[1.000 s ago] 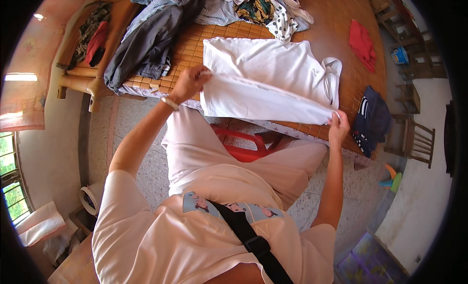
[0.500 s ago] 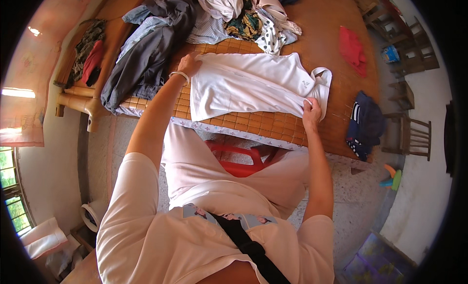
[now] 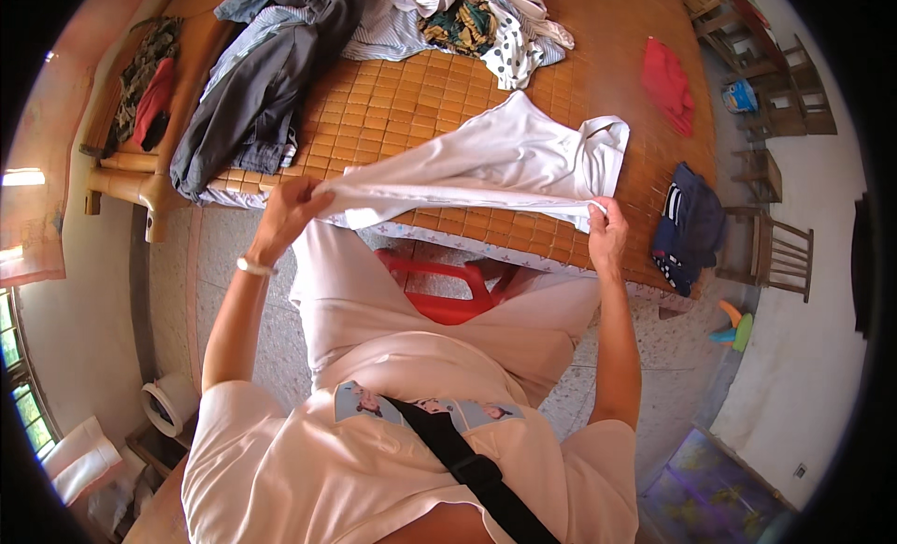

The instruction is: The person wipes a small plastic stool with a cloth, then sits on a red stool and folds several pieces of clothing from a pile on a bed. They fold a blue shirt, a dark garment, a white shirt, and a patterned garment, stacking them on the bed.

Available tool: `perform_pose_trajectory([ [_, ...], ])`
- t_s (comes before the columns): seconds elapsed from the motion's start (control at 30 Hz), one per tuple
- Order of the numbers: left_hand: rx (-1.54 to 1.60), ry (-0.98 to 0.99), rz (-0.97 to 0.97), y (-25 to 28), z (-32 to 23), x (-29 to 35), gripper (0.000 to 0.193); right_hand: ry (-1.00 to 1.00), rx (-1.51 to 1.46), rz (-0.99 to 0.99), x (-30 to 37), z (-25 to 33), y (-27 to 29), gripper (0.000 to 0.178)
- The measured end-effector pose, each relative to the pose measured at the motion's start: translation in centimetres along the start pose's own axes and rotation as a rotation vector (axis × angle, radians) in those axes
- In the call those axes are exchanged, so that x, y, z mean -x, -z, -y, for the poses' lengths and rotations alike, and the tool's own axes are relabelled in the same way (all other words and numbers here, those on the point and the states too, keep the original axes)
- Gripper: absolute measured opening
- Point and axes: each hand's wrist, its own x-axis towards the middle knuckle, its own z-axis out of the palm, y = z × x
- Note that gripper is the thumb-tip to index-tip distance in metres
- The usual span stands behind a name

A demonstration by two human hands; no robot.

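Note:
A white shirt (image 3: 523, 156) is stretched between my hands along the near edge of the mat-covered bed (image 3: 392, 105). My left hand (image 3: 291, 212) is closed on its left end, raised just off the bed's front edge. My right hand (image 3: 609, 234) pinches the near edge at the right end, close to a short sleeve. The shirt's far part rises to a peak and lies on the mat, while its near edge runs almost straight from hand to hand. Folds hide part of the shirt's left end.
Dark trousers (image 3: 271, 86) and a heap of mixed clothes (image 3: 458, 25) lie at the back left. A red cloth (image 3: 667, 88) and a folded navy pile (image 3: 690, 226) are on the right. Between my legs is a red plastic stool (image 3: 448, 306). Wooden chairs (image 3: 780, 254) stand at the right wall.
My left hand has come nearer and to the left, drawing the shirt's left end off the mat toward me. My right hand keeps its hold with little movement.

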Motion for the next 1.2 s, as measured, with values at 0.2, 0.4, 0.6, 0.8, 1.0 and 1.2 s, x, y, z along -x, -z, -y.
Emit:
perform_pose_trajectory([
  [0.2, 0.252, 0.035, -0.009, -0.1, 2.3, 6.8, 0.015, 0.35, 0.223, 0.004, -4.8, 4.4, -2.3, 0.013],
  [0.4, 0.519, 0.105, 0.032, -1.2, 3.9, 8.8, 0.021, 0.679, 0.214, 0.287, -10.7, 10.1, -8.9, 0.007],
  [0.6, 0.26, 0.223, 0.082, -0.8, 3.1, 10.2, 0.024, 0.83, 0.37, 0.563, -13.9, 9.8, -15.8, 0.007],
  [0.8, 0.159, 0.031, 0.033, -0.6, 4.4, 10.9, 0.014, 0.607, 0.442, 0.791, -14.9, 9.4, -17.4, 0.006],
  [1.0, 0.131, -0.021, 0.02, -0.3, 4.2, 9.5, 0.013, 0.602, 0.093, 0.658, -14.8, 7.7, -12.2, 0.006],
  [1.2, -0.089, -0.183, -0.034, 1.9, 1.9, 7.2, 0.013, 0.515, -0.029, 0.409, -11.9, 9.7, -0.3, 0.005],
])
